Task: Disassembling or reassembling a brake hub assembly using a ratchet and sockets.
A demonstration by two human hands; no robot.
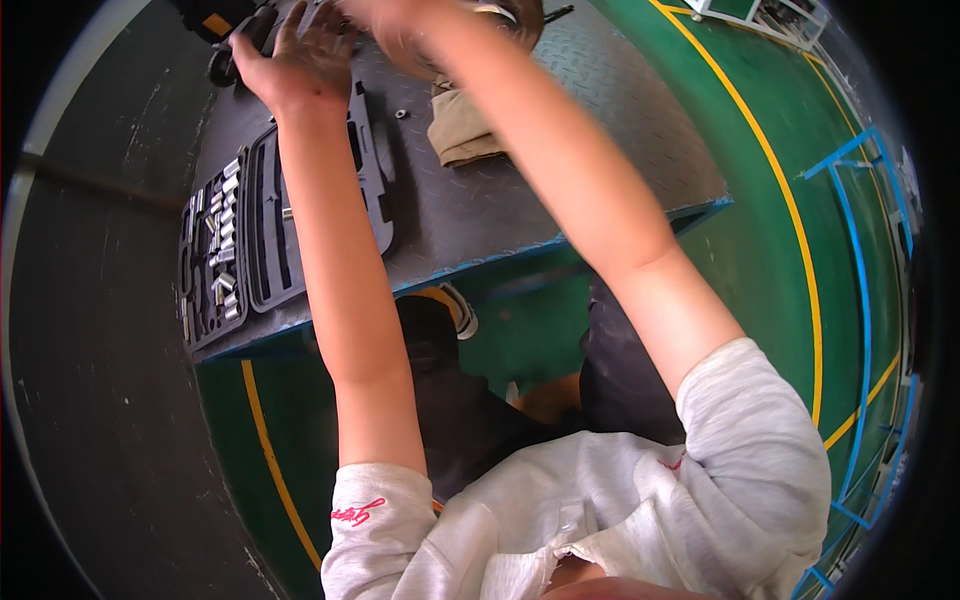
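Observation:
Both my arms reach to the far side of a dark metal-topped table (600, 130). My left hand (305, 65) is open, its thumb and fingers apart, near a black object with an orange patch (217, 24). My right hand (395, 18) is smeared by motion at the upper edge, and its fingers cannot be made out. It is close to a round brown metal part (410, 55), which my forearm partly covers. A folded tan cloth (462, 128) lies beside my right forearm. Left of it sits a small metal socket or nut (402, 114).
An open black socket-set case (265, 285) with several silver sockets (225, 235) lies under my left forearm. A dark wall (90, 330) stands at the left. Blue metal frames (850, 230) and yellow floor lines (790, 200) are at the right.

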